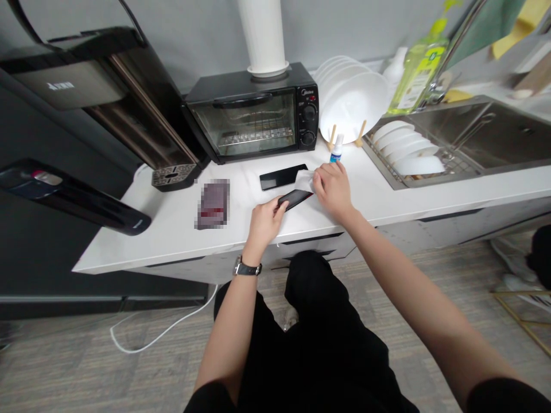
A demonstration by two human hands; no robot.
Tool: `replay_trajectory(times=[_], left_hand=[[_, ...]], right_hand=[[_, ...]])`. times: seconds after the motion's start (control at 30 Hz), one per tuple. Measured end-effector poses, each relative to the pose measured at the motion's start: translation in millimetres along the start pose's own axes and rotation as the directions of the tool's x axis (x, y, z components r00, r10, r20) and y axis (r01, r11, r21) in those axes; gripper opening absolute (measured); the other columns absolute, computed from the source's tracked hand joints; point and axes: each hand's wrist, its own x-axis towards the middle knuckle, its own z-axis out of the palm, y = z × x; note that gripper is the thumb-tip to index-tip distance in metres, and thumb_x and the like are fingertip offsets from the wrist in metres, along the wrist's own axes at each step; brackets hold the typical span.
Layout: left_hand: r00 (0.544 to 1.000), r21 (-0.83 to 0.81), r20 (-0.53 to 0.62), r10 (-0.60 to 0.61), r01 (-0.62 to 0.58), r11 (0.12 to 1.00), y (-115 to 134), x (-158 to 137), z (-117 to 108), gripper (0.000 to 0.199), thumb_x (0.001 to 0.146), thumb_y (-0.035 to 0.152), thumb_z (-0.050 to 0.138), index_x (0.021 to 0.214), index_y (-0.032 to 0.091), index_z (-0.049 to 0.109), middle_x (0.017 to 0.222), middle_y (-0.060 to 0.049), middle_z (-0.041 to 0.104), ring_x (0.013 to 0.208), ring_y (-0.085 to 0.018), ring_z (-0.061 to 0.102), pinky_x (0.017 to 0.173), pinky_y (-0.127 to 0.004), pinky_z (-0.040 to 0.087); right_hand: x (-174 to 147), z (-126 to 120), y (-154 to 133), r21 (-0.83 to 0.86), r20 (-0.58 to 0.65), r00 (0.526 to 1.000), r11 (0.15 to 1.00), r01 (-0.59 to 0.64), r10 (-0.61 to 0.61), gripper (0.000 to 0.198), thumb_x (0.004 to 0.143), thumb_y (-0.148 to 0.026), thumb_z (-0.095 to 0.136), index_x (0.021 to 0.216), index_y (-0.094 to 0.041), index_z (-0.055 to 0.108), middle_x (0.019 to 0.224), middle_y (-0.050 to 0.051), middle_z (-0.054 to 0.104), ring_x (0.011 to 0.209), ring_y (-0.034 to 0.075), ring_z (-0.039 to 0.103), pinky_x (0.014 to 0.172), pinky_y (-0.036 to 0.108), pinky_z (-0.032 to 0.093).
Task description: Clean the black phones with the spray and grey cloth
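Note:
My left hand (pixel 266 221), with a watch at the wrist, is closed on the near end of a dark phone (pixel 295 199), held tilted just above the white counter. My right hand (pixel 332 189) is closed on a white wipe (pixel 305 180), which lies against the far end of that phone. Flat on the counter behind it is a second black phone (pixel 282 177). A small spray bottle (pixel 337 149) with a blue label stands right behind my right hand, its lower part hidden. Left of my left hand lies a blurred-out flat purplish thing (pixel 214 202).
A black toaster oven (pixel 253 117) stands at the back, a white pot-like vessel (pixel 263 37) on top. To its right are racked plates (pixel 353 106), a green soap bottle (pixel 419 69) and a sink (pixel 486 123) with bowls. A drink machine (pixel 129 109) and a dark handle (pixel 73 195) are left.

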Motion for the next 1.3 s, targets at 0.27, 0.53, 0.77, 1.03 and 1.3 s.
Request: replay_trajectory(times=[0.27,0.53,0.77,1.03,1.3], left_hand=[[1.000,0.023,0.009,-0.002,0.001,1.000,-0.1,-0.2,-0.2,0.031,0.106,0.037,0.056,0.106,0.017,0.079,0.068,-0.002,0.069,0.062,-0.017,0.062,0.062,-0.026,0.039],[1.000,0.041,0.000,0.028,-0.028,0.999,1.8,-0.2,0.1,0.030,0.106,0.036,0.056,0.118,0.020,0.078,0.081,-0.004,0.078,0.067,-0.019,0.068,0.066,-0.027,0.043],[0.998,0.143,-0.041,0.038,-0.032,0.989,-7.8,1.3,6.0,0.023,0.096,0.018,0.054,0.082,0.018,0.073,0.079,-0.010,0.077,0.073,-0.024,0.070,0.072,-0.032,0.049],[0.998,0.119,-0.018,0.059,-0.057,0.991,-10.3,1.8,5.2,0.024,0.094,0.016,0.053,0.079,0.019,0.072,0.085,-0.011,0.078,0.081,-0.025,0.072,0.079,-0.034,0.051],[1.000,0.018,0.004,0.021,-0.021,1.000,0.5,0.7,-0.3,0.030,0.105,0.038,0.054,0.105,0.019,0.078,0.073,-0.003,0.072,0.063,-0.017,0.061,0.063,-0.025,0.039]], right_hand=[[-6.5,1.5,24.2,0.142,-0.002,0.952,0.942,-0.303,0.307,0.056,0.110,-0.051,0.023,0.069,-0.027,0.052,0.064,0.005,0.060,0.064,0.023,0.057,0.071,0.039,0.048],[-10.6,4.4,-21.0,-0.019,-0.094,0.996,1.000,-0.001,-0.001,0.045,0.110,-0.033,0.028,0.100,-0.022,0.070,0.106,0.009,0.074,0.112,0.027,0.065,0.127,0.057,0.028],[-21.6,17.9,-82.8,0.037,-0.006,0.994,0.993,0.110,-0.110,0.039,0.110,-0.033,0.034,0.109,-0.023,0.072,0.113,0.008,0.075,0.122,0.027,0.062,0.132,0.061,0.019],[-15.2,7.3,-68.0,-0.024,0.125,0.969,0.976,0.218,-0.214,0.041,0.111,-0.039,0.034,0.107,-0.022,0.071,0.103,0.008,0.072,0.108,0.027,0.060,0.125,0.051,0.032],[-8.4,2.1,-28.1,-0.062,0.038,0.996,0.994,0.085,-0.083,0.043,0.112,-0.035,0.028,0.099,-0.023,0.068,0.099,0.006,0.069,0.105,0.027,0.060,0.123,0.052,0.032]])
